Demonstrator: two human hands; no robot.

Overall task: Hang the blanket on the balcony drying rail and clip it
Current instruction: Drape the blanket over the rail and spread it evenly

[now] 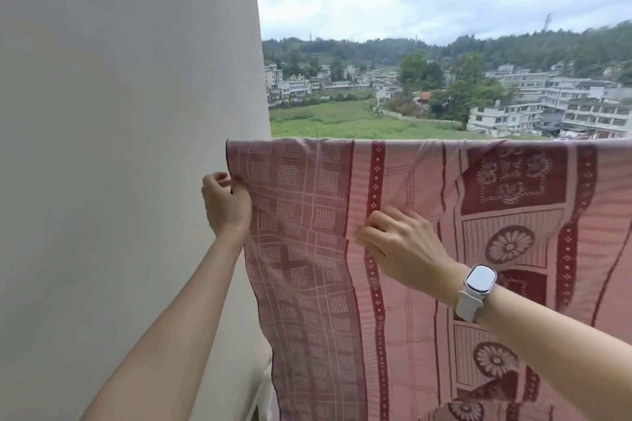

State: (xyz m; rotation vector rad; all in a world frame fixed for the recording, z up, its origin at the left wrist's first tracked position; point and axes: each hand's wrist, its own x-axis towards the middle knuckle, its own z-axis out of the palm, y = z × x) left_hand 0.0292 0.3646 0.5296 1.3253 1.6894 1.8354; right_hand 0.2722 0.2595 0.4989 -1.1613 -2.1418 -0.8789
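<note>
I take the blanket (427, 249) as the reference. It hangs folded over the top line where the rail would run; the rail itself is covered, so I cannot see it. The cloth is pink with dark red bands, a checked panel toward its left edge and flower medallions toward its right.

Left hand (224, 203): at the blanket's left edge, just below the top fold. Fingers curled closed, pinching the hem between thumb and fingers. Beside it stands the wall (119, 147), which the blanket's left edge meets.

Right hand (400, 246): on the blanket's face, right of the checked panel, over a dotted red stripe. Fingers bent, tips pressed into the cloth, gathering a small fold. I cannot tell whether cloth is fully gripped. A watch (477, 287) sits on that wrist.

The blanket is creased below both hands. I see no clip on it.
</note>
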